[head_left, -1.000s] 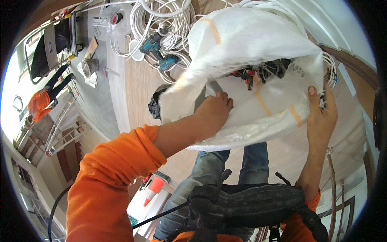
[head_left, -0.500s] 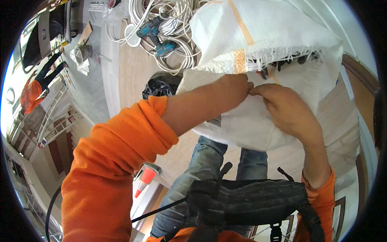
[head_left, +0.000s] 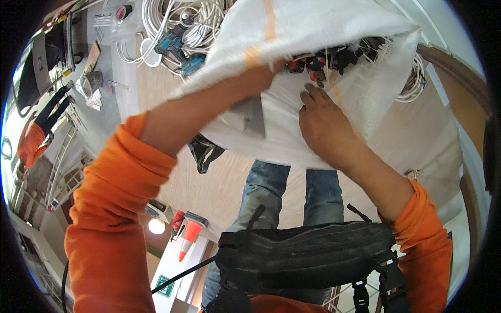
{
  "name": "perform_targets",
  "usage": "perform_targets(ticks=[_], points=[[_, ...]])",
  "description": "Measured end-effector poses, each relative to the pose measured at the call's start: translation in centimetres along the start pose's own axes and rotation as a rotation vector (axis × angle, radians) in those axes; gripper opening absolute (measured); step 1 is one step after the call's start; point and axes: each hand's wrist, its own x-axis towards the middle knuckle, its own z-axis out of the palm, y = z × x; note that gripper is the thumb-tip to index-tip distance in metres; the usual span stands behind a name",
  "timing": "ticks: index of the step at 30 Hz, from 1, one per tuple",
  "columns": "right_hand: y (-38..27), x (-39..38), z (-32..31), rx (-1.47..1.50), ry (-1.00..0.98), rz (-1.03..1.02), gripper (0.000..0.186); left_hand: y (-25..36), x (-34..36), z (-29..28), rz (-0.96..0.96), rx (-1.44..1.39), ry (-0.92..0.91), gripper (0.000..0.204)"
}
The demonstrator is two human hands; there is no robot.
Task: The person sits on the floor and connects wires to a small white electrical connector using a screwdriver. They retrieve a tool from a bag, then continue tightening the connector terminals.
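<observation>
A large white woven sack with orange stripes lies before my legs, its frayed mouth gaping. Black and red items show inside; their exact kind is hard to make out. My left hand is closed at the left end of the mouth, on the sack's upper edge, its fingertips hidden by the fabric. Beside the red and black pieces, my right hand lies against the lower side of the opening, fingers bent and slightly apart, with nothing visibly held. A flat grey piece is next to the sack's front left.
Coiled white cable and a teal cordless drill lie at the back left. Another coil is right of the sack. A black plastic bag sits by its left. A person in orange is far left; a traffic cone stands behind.
My hands were together at the sack's mouth; now they are apart. The left moved left with the upper edge, and the mouth gapes wider, showing more of the contents.
</observation>
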Motion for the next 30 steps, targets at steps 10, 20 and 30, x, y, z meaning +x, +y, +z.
perform_targets(ticks=[10, 20, 30], points=[[1.9, 5.8, 7.1, 0.117, 0.26, 0.195, 0.048, 1.9, 0.2, -6.5, 0.195, -0.011, -0.411, 0.056], [-0.3, 5.4, 9.8, 0.432, 0.294, 0.406, 0.03, -0.9, -3.9, -3.5, 0.275, -0.08, -0.494, 0.067], [3.7, 11.3, 9.2, 0.452, 0.083, 0.274, 0.031, -1.9, -5.3, -5.0, 0.264, 0.004, -0.473, 0.069]])
